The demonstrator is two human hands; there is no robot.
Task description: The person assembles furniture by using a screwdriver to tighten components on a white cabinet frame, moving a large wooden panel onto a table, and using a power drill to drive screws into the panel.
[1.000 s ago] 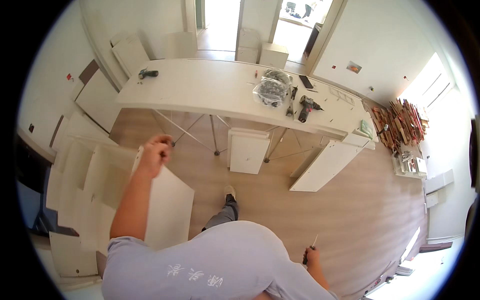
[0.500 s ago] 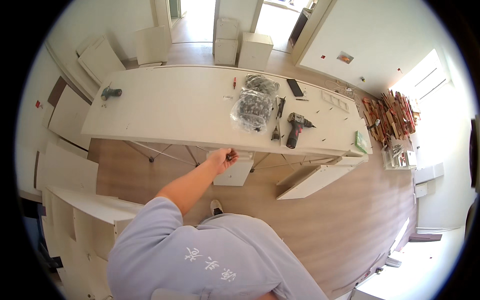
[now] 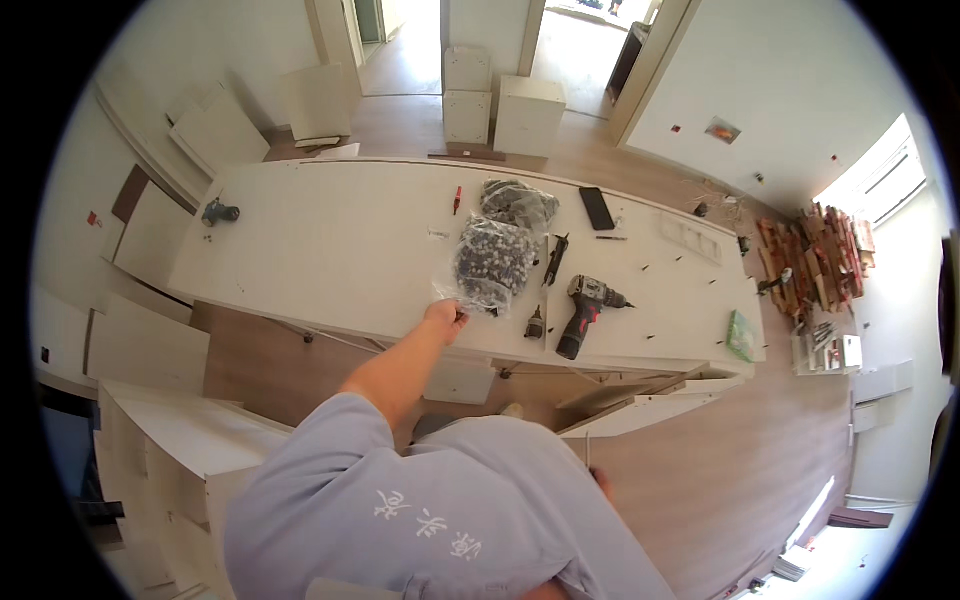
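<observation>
My left hand (image 3: 446, 318) reaches over the near edge of the long white tabletop, fingers curled around something small and dark that I cannot make out. Right beside it lies a clear plastic bag of small dark and pale fittings (image 3: 495, 258). Behind that bag is another clear bag with dark contents (image 3: 518, 203). My right hand (image 3: 600, 482) shows only in part beyond my body, low on the right. A thin pale rod (image 3: 588, 450) rises next to its fingers; whether they hold it is hidden.
On the white tabletop (image 3: 320, 240) lie a cordless drill (image 3: 585, 315), a black phone (image 3: 597, 208), a black tool (image 3: 557, 258), a red-handled tool (image 3: 458, 200), a green packet (image 3: 741, 336) and, far left, another drill (image 3: 220, 212). White panels (image 3: 650, 408) lean below its right end.
My left hand has moved from in front of the table to its near edge beside the bag. My right hand and the thin rod have come into view. My view has shifted.
</observation>
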